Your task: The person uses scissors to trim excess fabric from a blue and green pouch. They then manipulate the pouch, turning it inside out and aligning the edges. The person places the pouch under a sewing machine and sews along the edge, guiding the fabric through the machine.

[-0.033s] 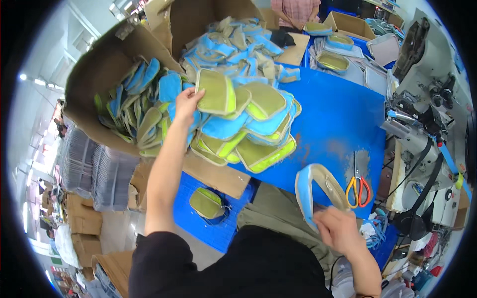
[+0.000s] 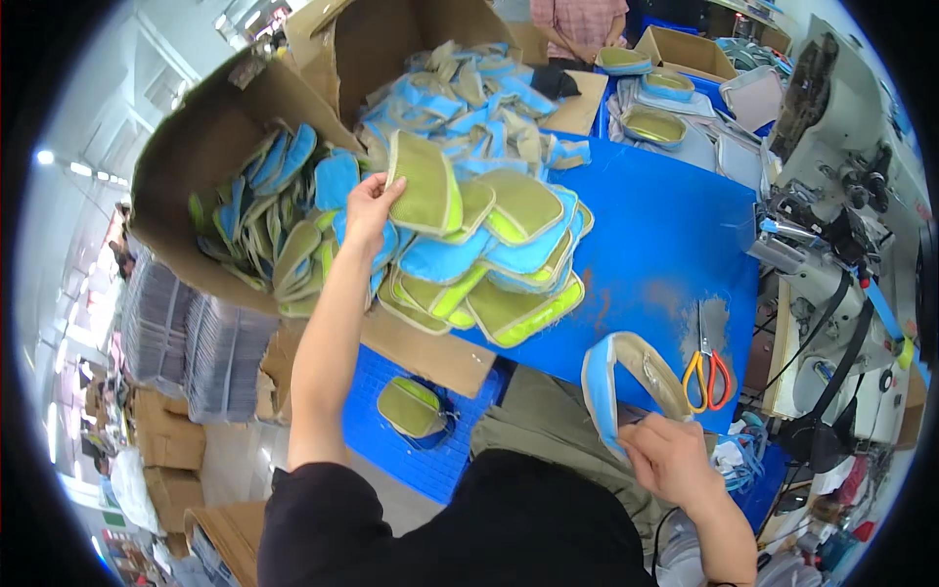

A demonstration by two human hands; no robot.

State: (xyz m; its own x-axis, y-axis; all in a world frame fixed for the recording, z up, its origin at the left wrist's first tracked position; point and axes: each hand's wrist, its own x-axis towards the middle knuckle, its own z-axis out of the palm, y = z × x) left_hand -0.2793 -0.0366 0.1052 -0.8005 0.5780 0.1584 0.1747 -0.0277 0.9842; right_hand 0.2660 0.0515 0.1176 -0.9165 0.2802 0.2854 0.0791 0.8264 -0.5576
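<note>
My left hand (image 2: 370,207) pinches the left edge of an olive fabric panel (image 2: 421,181) with rounded corners and a lime strip, held tilted over a heap of similar panels (image 2: 523,203). These olive, blue and lime panels overlap at the left of the blue table. Low on the right, my right hand (image 2: 670,455) grips the lower end of a blue and beige fabric band (image 2: 601,391). The band is bent into a loop and stands up from my fingers. Orange- and red-handled scissors (image 2: 706,367) lie just right of the loop.
A cardboard box (image 2: 181,176) full of panels leans at the left, beside a pile of blue and beige bands (image 2: 479,98). The blue table (image 2: 665,225) spreads rightward to a sewing machine (image 2: 831,215). Another person (image 2: 579,24) stands at the far side. A blue stool (image 2: 367,411) bears one piece.
The olive panel in my left hand is tilted slightly more. The band in my right hand sits a touch lower, and the whole view has shifted slightly.
</note>
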